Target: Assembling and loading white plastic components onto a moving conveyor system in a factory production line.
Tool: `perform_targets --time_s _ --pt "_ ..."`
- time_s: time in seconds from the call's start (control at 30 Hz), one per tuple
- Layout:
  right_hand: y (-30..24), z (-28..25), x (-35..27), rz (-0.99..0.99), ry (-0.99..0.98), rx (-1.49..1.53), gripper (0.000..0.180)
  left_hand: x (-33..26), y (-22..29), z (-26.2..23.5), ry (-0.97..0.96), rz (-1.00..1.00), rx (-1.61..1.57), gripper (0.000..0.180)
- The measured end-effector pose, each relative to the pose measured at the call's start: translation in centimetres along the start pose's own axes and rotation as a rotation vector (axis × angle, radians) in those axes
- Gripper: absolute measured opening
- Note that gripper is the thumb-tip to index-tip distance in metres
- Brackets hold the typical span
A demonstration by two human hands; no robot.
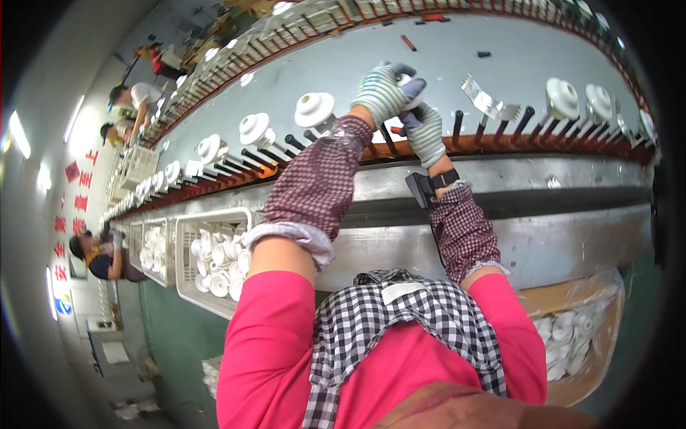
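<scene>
My left hand (386, 91), in a striped glove with grey fingertips, is closed around a white round piece (414, 94) above the line of upright pegs. From below, my right hand (426, 136), gloved alike, has its fingers closed against the same piece; their tips are partly hidden. A small orange-red bit (397, 131) shows beside the right fingers, and I cannot tell whether they hold it. To the left, a white stepped round piece (314, 111) sits on the pegs. A shiny bent metal strip (486, 100) lies right of my hands.
Dark-tipped pegs (457, 125) run along the grey table's near edge. More white stepped pieces (562, 99) stand on them at right. White crates (187, 257) of white parts are at lower left, a lined carton (604, 343) at lower right. Co-workers (136, 96) are along the left.
</scene>
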State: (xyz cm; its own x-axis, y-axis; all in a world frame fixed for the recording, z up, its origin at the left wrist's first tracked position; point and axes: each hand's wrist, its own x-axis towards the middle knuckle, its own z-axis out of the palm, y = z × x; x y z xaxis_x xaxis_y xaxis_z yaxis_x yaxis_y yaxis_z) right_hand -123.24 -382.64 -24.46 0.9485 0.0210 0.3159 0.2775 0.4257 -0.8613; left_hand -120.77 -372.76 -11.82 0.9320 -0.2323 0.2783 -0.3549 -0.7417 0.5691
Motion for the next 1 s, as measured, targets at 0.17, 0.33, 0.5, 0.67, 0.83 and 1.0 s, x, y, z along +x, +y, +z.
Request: perform_targets --time_s 0.17,0.33,0.5,0.67,0.83,1.0 --pt "2.0 4.7 -1.2 0.149 0.065 -0.017 0.031 -3.7 -2.5 -4.1 -0.071 -0.143 -0.099 0.063" --pt "2.1 3.2 -7.0 -0.004 -0.071 -0.566 0.039 -15.8 -5.7 -7.7 0.08 0.022 0.009 0.07" --pt "1.5 -5.4 -18.5 0.199 -0.126 -0.737 0.034 -29.6 -15.2 -12.9 0.127 -0.102 0.013 0.064" --pt "1.9 -11.2 -27.0 0.699 0.152 -0.903 0.03 -42.7 -30.0 -25.4 0.023 -0.802 0.502 0.054" --pt "0.5 -7.6 -26.4 0.369 -0.312 -0.916 0.03 -48.7 -39.2 -29.2 -0.437 -0.933 0.83 0.044" --pt "-3.9 -4.8 -25.8 0.392 -0.54 -1.201 0.023 -47.5 -39.3 -26.2 -0.614 -1.066 1.039 0.037"
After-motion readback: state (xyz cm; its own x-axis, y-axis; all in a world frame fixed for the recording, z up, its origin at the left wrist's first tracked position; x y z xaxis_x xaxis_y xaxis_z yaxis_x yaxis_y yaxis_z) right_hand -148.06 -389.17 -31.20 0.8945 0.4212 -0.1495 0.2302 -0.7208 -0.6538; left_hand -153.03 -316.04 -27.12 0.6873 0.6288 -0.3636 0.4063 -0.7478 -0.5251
